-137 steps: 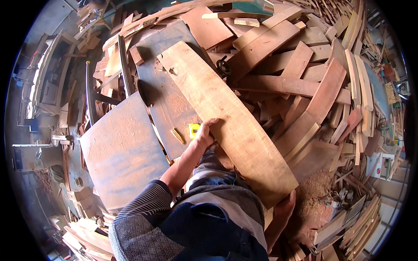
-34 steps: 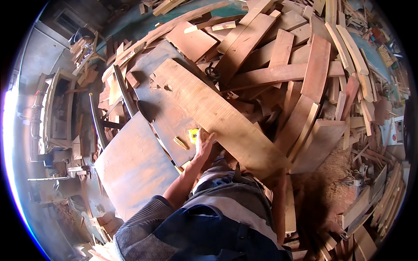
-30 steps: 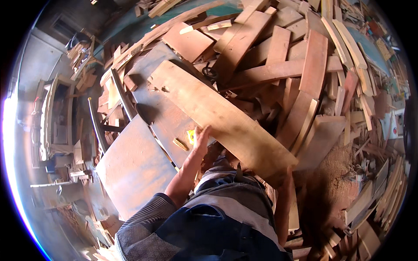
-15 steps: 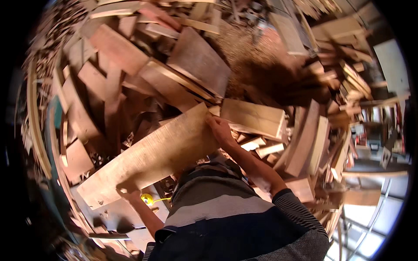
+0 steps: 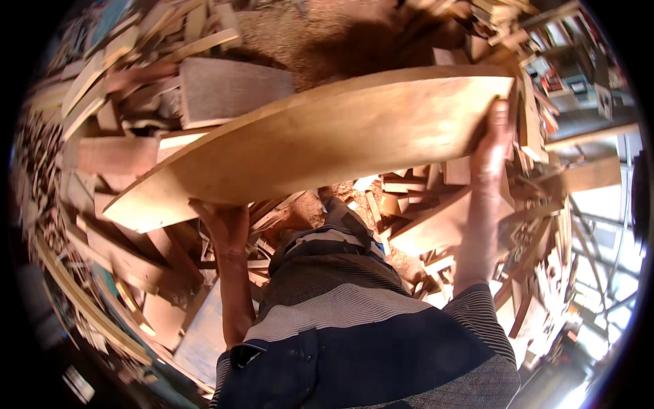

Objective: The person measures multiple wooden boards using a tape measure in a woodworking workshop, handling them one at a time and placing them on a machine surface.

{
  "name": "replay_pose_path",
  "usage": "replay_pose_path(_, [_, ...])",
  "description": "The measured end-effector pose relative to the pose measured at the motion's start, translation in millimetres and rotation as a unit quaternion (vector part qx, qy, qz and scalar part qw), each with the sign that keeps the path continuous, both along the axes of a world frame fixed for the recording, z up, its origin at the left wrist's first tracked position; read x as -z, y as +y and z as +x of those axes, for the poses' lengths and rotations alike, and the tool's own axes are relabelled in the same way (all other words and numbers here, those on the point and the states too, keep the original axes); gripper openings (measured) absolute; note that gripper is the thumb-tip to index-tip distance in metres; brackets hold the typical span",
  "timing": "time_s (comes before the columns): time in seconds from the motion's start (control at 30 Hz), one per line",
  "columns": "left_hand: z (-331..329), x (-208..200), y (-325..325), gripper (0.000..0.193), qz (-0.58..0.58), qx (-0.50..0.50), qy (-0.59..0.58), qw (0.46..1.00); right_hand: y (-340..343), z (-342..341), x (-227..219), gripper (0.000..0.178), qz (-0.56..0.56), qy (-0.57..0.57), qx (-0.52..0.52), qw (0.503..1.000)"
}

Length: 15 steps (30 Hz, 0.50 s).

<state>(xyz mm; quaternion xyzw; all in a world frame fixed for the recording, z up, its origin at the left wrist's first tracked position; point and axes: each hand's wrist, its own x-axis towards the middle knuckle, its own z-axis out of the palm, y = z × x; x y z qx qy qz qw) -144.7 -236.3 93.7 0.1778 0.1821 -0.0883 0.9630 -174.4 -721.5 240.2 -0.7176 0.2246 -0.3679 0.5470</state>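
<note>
A long, light-brown wooden board (image 5: 320, 143) is held up across the view in front of my body. My left hand (image 5: 221, 215) grips its near edge toward the left end, with the fingers hidden beneath the wood. At the right end, my right hand (image 5: 495, 133) is closed on the board's edge, slightly smeared by motion. The board's left end looks tapered and its far edge bows outward. Behind it lies a wide reddish-brown plank (image 5: 231, 92) on the heap.
Loose planks and offcuts surround me, including a reddish plank (image 5: 117, 155) at the left. Sawdust (image 5: 279, 34) covers the ground at the far side. A flat pale grey-blue surface (image 5: 204, 337) shows at the lower left, and a wide offcut (image 5: 436, 221) lies by my right arm.
The board has risen closer to the view and swung flatter, its right end moving far to the right. Both hands stay on it. The view has turned, shifting the surrounding woodpile.
</note>
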Motion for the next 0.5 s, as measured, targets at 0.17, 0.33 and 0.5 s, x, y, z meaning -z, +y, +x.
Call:
replay_pose_path(0.17, [39.6,14.2,-103.8,0.081,-0.299,0.14,0.053,0.942,-56.6,-80.2,-96.7,0.067,-0.037,-0.115,0.124,0.985])
replay_pose_path(0.33, [26.2,24.5,-191.1,0.089,-0.337,0.256,0.111,0.899,-76.4,-170.7,-167.9,0.061,-0.109,-0.219,0.175,0.954])
replay_pose_path(0.5, [-8.3,4.5,-242.0,0.092,-0.23,0.359,0.201,0.882,-7.6,-167.2,-218.5,0.048,-0.211,-0.148,0.295,0.92])
